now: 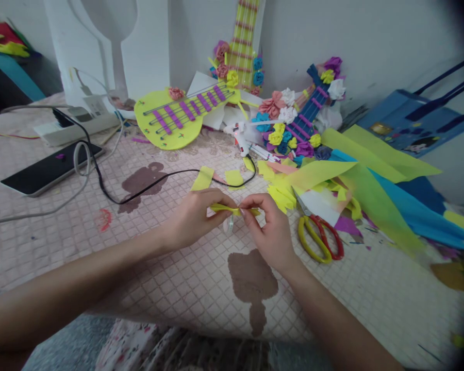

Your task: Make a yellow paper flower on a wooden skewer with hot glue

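Observation:
A yellow strip of crepe paper [220,207] stretches between my two hands above the middle of the table. My left hand [195,214] pinches its left part between thumb and fingers. Close beside it, my right hand [269,224] grips the strip near its narrowed middle, and a short end sticks out past the fingertips. Just under the strip is a small clear, shiny thing [229,225] that I cannot make out. Cut yellow paper pieces [203,178] lie beyond my hands. Scissors [320,239] with yellow and red handles rest right of my right hand.
A hot glue gun [240,139] stands behind, its black cord [158,180] crossing the table. Paper-decorated guitar shapes [170,118] lean at the back. Crepe paper sheets [371,190] spread at right. A phone [50,167] and power strip [75,121] lie at left.

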`<state>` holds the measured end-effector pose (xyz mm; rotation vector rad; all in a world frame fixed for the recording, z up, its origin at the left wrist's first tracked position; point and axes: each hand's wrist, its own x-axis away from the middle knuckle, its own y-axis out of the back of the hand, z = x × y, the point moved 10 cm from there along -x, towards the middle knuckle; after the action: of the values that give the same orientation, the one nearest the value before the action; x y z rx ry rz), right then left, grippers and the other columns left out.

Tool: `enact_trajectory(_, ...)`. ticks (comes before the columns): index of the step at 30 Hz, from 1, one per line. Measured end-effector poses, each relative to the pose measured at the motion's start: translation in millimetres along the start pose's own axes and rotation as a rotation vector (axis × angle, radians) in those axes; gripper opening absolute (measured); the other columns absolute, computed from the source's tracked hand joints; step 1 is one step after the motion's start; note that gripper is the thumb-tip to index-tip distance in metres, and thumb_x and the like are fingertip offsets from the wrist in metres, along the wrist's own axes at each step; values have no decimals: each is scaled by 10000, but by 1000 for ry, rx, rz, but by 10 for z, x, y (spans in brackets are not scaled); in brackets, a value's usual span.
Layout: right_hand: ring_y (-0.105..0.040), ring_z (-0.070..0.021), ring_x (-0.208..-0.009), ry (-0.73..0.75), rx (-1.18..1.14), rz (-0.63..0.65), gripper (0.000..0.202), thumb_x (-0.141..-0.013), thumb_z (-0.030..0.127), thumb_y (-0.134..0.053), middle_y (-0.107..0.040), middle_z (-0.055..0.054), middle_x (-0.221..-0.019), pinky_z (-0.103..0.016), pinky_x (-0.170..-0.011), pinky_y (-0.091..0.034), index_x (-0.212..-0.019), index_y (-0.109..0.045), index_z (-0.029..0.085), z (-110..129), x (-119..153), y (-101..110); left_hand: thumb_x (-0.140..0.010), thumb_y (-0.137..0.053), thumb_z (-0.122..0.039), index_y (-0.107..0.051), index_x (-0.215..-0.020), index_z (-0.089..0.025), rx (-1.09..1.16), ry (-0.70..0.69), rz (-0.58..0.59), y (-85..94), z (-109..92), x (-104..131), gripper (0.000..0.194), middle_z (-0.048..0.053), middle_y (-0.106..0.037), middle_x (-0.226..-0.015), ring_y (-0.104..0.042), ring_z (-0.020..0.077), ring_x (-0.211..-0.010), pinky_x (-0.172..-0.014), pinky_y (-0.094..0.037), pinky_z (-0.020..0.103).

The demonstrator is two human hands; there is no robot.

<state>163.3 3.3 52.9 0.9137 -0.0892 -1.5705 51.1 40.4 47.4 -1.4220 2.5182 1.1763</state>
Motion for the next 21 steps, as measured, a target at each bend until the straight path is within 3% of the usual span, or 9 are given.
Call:
enact_trajectory(8, -570, -150, -844, 123, 91, 30, 150, -868, 125, -454, -600, -18, -877, -303, -756, -460, -952, -527, 224, 97, 7, -55, -813, -570, -191, -622, -874, -164, 100, 150, 91, -84, 168, -15, 84, 0, -670, -840, -623, 117, -756, -701, -487, 224)
enact_trajectory(15, -565, -147, -824, 137, 67, 48, 146, -869, 114, -446, -592, -24, -861, -291, -735, -458, -936, -531, 211, 118, -7, -75, -827, -552, -246, -589, -867, -152, 116, 168, 146, -127, 205, -7, 108, 14, -647, -843, -597, 121, -760, -691, -472, 228)
enact_trajectory(21, -560, -153, -839, 160, 58, 54, 158, -872, 109, -430, -584, -35, -870, -305, -750, -462, -932, -537, 208, 130, -20, -95, -845, -534, -300, -578, -851, -136, 255, 176, 238, -223, 194, -6, 171, 4, -613, -758, -548, 90, -672, -625, -438, 198)
